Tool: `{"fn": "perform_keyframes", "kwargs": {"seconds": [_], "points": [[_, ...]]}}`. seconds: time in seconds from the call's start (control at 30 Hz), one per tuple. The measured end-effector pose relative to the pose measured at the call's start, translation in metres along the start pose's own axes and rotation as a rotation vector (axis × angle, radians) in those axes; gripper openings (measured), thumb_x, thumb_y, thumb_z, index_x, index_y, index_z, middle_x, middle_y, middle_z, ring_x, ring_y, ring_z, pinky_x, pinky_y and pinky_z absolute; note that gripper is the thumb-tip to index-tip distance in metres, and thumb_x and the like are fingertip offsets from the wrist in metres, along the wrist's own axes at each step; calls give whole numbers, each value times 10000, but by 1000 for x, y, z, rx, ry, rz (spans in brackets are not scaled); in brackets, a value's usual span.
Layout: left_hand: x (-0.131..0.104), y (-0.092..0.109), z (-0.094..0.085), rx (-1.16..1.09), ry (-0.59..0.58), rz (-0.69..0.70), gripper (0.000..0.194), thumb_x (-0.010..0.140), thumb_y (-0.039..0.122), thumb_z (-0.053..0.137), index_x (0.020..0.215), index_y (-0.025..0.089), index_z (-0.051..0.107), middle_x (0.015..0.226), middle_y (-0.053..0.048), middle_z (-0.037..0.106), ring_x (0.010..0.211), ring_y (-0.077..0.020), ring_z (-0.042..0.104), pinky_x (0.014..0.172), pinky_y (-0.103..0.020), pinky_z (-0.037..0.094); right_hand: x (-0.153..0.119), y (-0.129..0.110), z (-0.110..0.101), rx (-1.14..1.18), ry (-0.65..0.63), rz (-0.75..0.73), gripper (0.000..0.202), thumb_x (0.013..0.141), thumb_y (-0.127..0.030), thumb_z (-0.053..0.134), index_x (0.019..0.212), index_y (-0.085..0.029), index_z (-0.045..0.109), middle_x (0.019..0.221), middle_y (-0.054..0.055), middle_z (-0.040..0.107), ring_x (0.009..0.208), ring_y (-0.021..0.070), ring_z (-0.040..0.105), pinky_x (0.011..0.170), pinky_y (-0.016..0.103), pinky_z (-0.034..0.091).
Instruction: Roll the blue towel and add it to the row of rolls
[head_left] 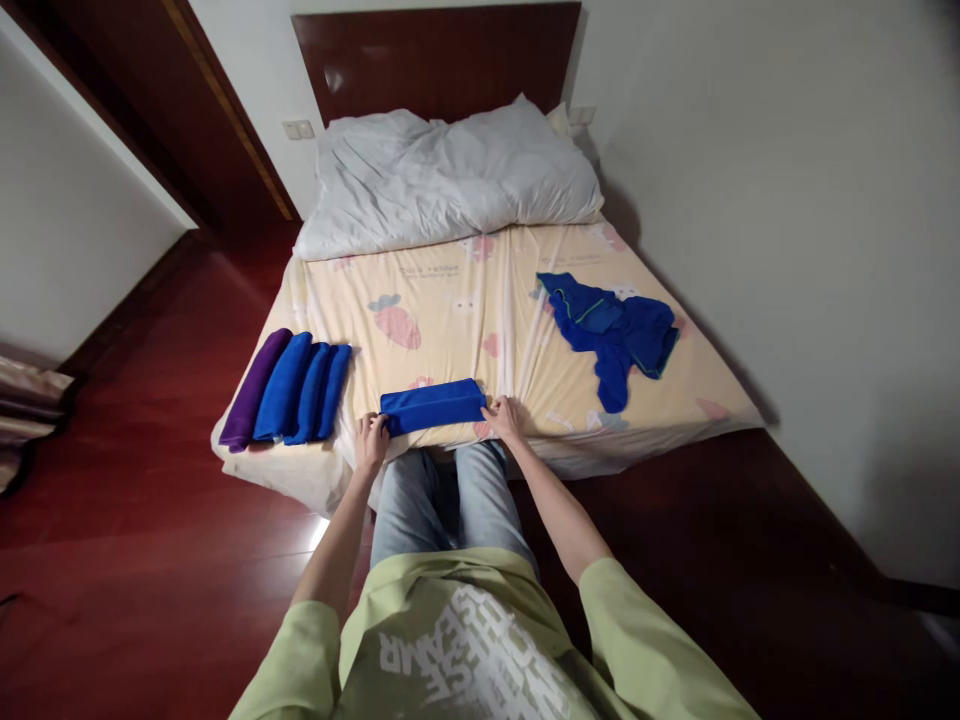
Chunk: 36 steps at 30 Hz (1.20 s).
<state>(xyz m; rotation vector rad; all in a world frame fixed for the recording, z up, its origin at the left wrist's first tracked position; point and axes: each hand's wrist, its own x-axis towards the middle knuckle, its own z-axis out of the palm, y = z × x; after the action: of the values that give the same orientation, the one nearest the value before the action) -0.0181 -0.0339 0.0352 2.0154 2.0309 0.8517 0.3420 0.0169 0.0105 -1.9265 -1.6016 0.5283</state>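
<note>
A blue towel (433, 406), folded into a long strip, lies across the near edge of the bed in front of my legs. My left hand (372, 438) grips its left end, fingers closed on the near corner. At the opposite end, my right hand (501, 416) pinches the right near corner between thumb and fingers. To the left, a rolled purple towel (255, 392) lies beside several rolled blue towels (283, 388), side by side. A crumpled blue cloth with green edging (611, 325) is spread loosely on the right part of the bed.
The bed's yellow patterned sheet (442, 290) is slightly wrinkled. A bunched white quilt (457, 185) sits against the dark wooden headboard (442, 60). A wall stands close along the bed's right side. Dark red wooden floor (150, 480) surrounds the near and left sides.
</note>
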Motion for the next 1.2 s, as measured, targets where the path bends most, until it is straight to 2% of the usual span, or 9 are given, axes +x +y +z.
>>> {"fn": "perform_keyframes", "kwargs": {"seconds": [0.13,0.27,0.4,0.5,0.67,0.77,0.93,1.03,1.2], "points": [[1,7,-2,14,-75,100,414,864,76,491,1183,245,694,1376,-111,591,1281,-328,485,1104,-512,388,-16,-13,-8,-39,52,-136,195,899,-314,623,1081,-245,638,1071,91,614,984,238,559,839,341,464],[1,8,-5,97,-119,106,444,897,87,458,1257,222,679,1390,-83,625,1279,-302,503,1116,-479,406,-26,-25,-12,-131,-5,-194,280,970,-238,519,1192,-292,681,1224,83,587,1023,229,566,904,362,457],[-4,4,-6,148,-150,84,482,943,135,410,1381,192,603,1432,-72,607,1266,-266,531,1093,-409,441,-27,-27,-17,-165,-74,-183,344,1016,-283,459,1255,-325,702,1223,72,589,1034,223,584,932,352,460],[-10,1,-6,146,-178,64,547,935,200,447,1479,173,505,1508,-77,537,1315,-278,503,1108,-414,432,-25,-22,-25,-177,-125,-230,383,1020,-305,449,1332,-328,670,1221,82,590,1076,230,584,980,349,449],[-13,3,-4,186,-222,55,732,825,224,565,1541,186,418,1554,-88,481,1365,-307,469,1129,-440,411,-21,-15,-35,-237,-248,-304,498,945,-366,584,1440,-309,579,1289,103,556,1153,262,552,1034,367,427],[-10,6,-3,230,-213,47,723,815,183,544,1529,175,430,1519,-110,520,1354,-306,484,1108,-431,426,-20,-18,-36,-285,-280,-295,564,933,-397,604,1485,-313,523,1330,111,531,1185,279,533,1029,381,427],[-5,14,-6,317,-217,94,642,838,110,520,1478,139,485,1505,-157,526,1328,-320,507,1087,-450,429,-22,-35,-38,-389,-323,-217,586,990,-292,490,1566,-328,392,1361,130,508,1219,286,514,1008,388,434],[-1,19,-10,349,-223,117,534,905,90,447,1430,132,538,1500,-171,527,1328,-339,512,1080,-491,414,-26,-48,-42,-460,-342,-168,617,995,-227,441,1589,-354,335,1378,141,500,1217,305,515,973,405,449],[3,20,-16,387,-240,181,503,955,72,324,1381,103,588,1477,-194,543,1316,-356,523,1036,-509,428,-28,-58,-51,-510,-362,-158,631,998,-181,405,1594,-368,316,1386,142,499,1199,299,529,955,393,452]]}}
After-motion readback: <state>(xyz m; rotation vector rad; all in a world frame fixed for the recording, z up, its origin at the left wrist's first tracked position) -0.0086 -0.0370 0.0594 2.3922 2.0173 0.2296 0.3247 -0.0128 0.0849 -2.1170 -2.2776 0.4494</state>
